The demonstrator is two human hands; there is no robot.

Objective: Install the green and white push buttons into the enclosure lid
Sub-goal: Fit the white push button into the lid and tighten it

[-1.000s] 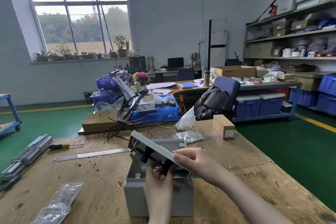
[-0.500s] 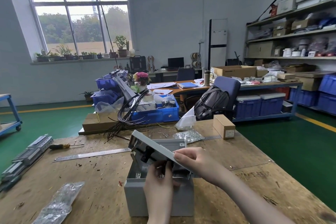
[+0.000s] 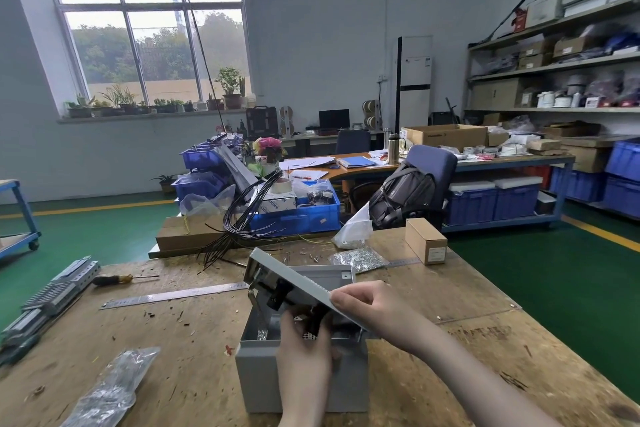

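Left hand (image 3: 304, 357) is up under the enclosure lid (image 3: 294, 279), fingers curled on a black button body (image 3: 317, 321) that hangs from the lid's underside. Looks like it's tightening or seating it, can't see exactly which. Right hand (image 3: 367, 305) pinches the lid's near right edge, thumb on top, holding it propped at a slant over the open grey enclosure box (image 3: 301, 378).

A second black body (image 3: 277, 295) sits further up the lid, up and left of the left hand. Button caps face away from the camera, so I can't tell green from white.

Key relation: the lid's long axis runs from the right hand's pinch up and away to the far left corner. Both button bodies lie along that line on the underside. Left hand is the nearer one to both and the only one with access underneath; right is tied up as the prop.

My read: both buttons are in their holes and fastening is in progress.

Box sits on the wooden desk (image 3: 173, 340). Steel ruler (image 3: 173, 295) and screwdriver (image 3: 114, 279) lie well to the left, untouched.
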